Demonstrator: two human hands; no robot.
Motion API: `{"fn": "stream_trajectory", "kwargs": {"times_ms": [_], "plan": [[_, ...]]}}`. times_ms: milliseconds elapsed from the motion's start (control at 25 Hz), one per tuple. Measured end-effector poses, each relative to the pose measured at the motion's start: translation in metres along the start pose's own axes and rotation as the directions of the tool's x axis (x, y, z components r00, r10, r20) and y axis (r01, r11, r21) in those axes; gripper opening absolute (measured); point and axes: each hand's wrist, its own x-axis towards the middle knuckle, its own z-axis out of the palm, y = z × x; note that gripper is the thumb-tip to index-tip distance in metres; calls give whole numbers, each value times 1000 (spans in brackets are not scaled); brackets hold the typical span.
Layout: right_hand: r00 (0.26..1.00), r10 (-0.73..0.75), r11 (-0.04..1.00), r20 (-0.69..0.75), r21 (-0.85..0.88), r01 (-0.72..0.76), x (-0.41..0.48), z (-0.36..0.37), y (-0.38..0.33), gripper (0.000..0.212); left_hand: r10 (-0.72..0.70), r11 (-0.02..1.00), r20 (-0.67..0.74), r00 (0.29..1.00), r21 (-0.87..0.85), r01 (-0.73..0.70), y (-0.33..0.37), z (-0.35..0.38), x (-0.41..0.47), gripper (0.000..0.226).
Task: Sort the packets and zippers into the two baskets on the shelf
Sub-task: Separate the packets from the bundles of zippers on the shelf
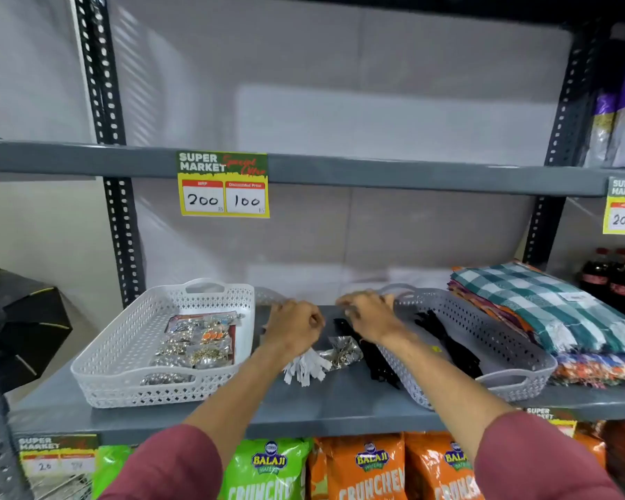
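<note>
Though both fists face away, we note the left hand (295,324) curled, seemingly gripping the white zippers (307,366) fanning out below it; the right hand (370,315) is half-curled, its hold unreadable. Between them on the shelf (322,409) lie a packet (341,350) and black zippers (372,359). White basket (123,359) left holds packets; grey basket (498,344) right holds black zippers, beside folded cloths (556,308).

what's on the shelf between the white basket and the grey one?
Head view: between the white basket and grey basket lie white zippers, a clear packet and black zippers, with both hands above them.
</note>
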Motion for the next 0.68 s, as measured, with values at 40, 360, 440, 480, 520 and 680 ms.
{"fn": "stream_trajectory", "kwargs": {"times_ms": [40, 360, 440, 480, 520, 680], "plan": [[996, 3, 1000, 88, -27, -1, 0, 2, 1, 40, -9, 997, 24, 1000, 77, 7, 2, 5, 2, 12], [905, -6, 961, 425, -249, 124, 10, 20, 7, 13, -40, 915, 286, 957, 395, -79, 10, 45, 16, 30], [893, 13, 929, 450, -335, 155, 10, 23, 3, 13, -57, 920, 294, 954, 385, -64, 13, 46, 17, 28], [898, 23, 924, 440, -352, 149, 10, 22, 2, 14, -57, 929, 294, 954, 365, -57, 14, 46, 18, 25], [904, 22, 929, 427, -343, 139, 11, 23, 2, 14, -61, 943, 293, 954, 332, -42, 14, 47, 18, 23], [929, 27, 972, 369, -226, 61, 19, 27, 7, 15, -118, 985, 331, 936, 160, 68, 9, 52, 19, 26]]}}
